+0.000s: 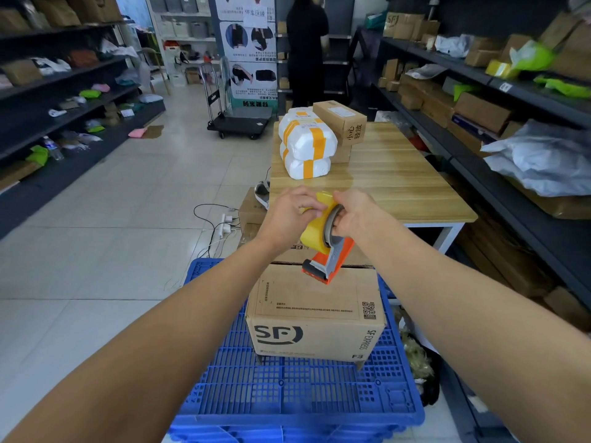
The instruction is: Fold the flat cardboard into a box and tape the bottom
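A brown cardboard box (pixel 315 314) printed with "SF" stands folded up on a blue plastic pallet (pixel 287 398) in front of me. Above its far edge I hold an orange tape dispenser (pixel 331 260) loaded with a yellow tape roll (pixel 315 233). My right hand (pixel 353 212) grips the dispenser with fingers through the roll's hub. My left hand (pixel 289 215) pinches the yellow tape at the top of the roll. The dispenser's blade end hangs just above the box top, apart from it.
A wooden table (pixel 393 174) beyond the box carries white taped parcels (pixel 305 145) and a small brown carton (pixel 340 121). Shelves of parcels line both sides. A person in black (pixel 307 49) stands at the back by a flat trolley (pixel 238 123). Cables and a power strip (pixel 222 225) lie on the floor.
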### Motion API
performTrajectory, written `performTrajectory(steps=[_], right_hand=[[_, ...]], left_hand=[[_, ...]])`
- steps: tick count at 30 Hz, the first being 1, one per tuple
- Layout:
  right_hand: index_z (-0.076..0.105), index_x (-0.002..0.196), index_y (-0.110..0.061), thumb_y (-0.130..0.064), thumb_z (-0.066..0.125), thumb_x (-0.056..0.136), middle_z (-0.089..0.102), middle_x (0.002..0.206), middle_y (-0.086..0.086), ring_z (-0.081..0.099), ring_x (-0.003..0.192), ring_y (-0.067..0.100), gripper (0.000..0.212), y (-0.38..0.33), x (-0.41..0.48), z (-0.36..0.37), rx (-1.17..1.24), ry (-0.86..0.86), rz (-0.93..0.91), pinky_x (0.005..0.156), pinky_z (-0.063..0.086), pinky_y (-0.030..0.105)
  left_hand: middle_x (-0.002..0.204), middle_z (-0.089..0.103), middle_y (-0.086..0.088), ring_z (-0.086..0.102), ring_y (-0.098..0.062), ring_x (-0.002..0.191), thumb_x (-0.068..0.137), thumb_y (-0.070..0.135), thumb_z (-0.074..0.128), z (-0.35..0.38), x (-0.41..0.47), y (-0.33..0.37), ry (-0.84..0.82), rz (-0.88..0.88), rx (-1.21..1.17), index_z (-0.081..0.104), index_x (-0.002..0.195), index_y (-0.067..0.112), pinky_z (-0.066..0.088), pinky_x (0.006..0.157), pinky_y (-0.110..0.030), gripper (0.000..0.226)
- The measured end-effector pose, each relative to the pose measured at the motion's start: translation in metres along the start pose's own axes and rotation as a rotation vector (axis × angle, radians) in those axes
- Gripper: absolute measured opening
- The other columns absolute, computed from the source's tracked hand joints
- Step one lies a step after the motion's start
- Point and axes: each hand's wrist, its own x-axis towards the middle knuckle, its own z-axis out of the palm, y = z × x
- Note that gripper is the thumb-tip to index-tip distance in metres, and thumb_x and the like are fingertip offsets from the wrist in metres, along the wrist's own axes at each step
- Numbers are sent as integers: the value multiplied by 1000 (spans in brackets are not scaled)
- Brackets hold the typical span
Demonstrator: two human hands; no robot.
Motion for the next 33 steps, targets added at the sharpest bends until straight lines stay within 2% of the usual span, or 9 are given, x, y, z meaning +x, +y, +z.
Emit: performTrajectory(steps=[2, 6, 11, 18, 21, 25, 27, 30, 33], right_hand=[[50, 77, -9, -11, 44, 96, 52, 76, 6, 51, 65, 19, 20, 0, 2, 0, -21, 3, 1, 61, 43, 30], [49, 79, -10, -12, 46, 95, 49, 77, 5, 49, 68, 18, 17, 0, 3, 0, -66, 10, 6, 60, 41, 29], [51, 90, -11, -14, 49, 94, 49, 82, 5, 50, 85, 19, 5, -1, 7, -2, -100, 18, 21, 76, 41, 32], [53, 104, -13, -16, 52, 93, 51, 96, 4, 51, 88, 19, 11, -4, 8, -6, -63, 12, 51, 79, 43, 35], [54, 96, -9, -13, 51, 94, 53, 80, 6, 54, 74, 21, 5, -9, 7, -11, -34, 3, 23, 68, 45, 35], [53, 97, -7, -13, 47, 96, 53, 78, 7, 52, 67, 21, 9, -12, 5, -13, 9, -36, 17, 53, 41, 34], [55, 97, -7, -13, 44, 97, 56, 80, 9, 55, 68, 22, 12, -11, 6, -10, 37, -59, 7, 52, 42, 35], [56, 104, -4, -12, 40, 98, 59, 86, 13, 58, 74, 27, 19, -10, 8, -6, 96, -53, -11, 56, 45, 40], [58, 108, -1, -11, 37, 98, 62, 98, 17, 61, 93, 30, 25, -8, 12, -3, 148, -33, -8, 65, 48, 45]], left_hand=[[92, 60, 2, 45, -12, 96, 85, 9, 66, 0, 0, 2, -3, 32, 44, 75, 89, 8, 33, 81, -9, 10], [85, 61, -6, 45, -16, 92, 86, 6, 63, 3, 4, 5, 8, 108, 161, 71, 82, 5, 31, 78, -19, 9], [88, 49, -3, 38, -15, 89, 89, 1, 54, 7, 7, 10, -39, 173, 337, 62, 84, 2, 32, 75, -28, 9], [95, 38, 2, 28, -14, 91, 91, -5, 39, 12, 11, 8, -134, 131, 481, 41, 84, 16, 19, 70, -24, 22], [95, 43, 4, 34, -14, 93, 94, -1, 41, 12, 11, 2, -103, 81, 299, 48, 87, 14, 28, 76, -22, 18], [119, 47, 5, 42, -4, 104, 93, 18, 57, 14, 8, 8, -24, -6, -6, 57, 126, 15, 32, 86, -4, 33], [125, 44, 5, 43, -6, 110, 85, 29, 67, 18, 15, 11, 15, -264, -181, 52, 131, 18, 36, 97, -18, 49], [117, 64, -5, 61, -23, 108, 78, 34, 71, 21, 26, 14, -39, -565, -411, 63, 112, 17, 48, 98, -44, 38], [107, 68, -12, 63, -30, 101, 84, 12, 62, 20, 30, 18, -35, -596, -489, 66, 93, 14, 49, 89, -42, 11]])
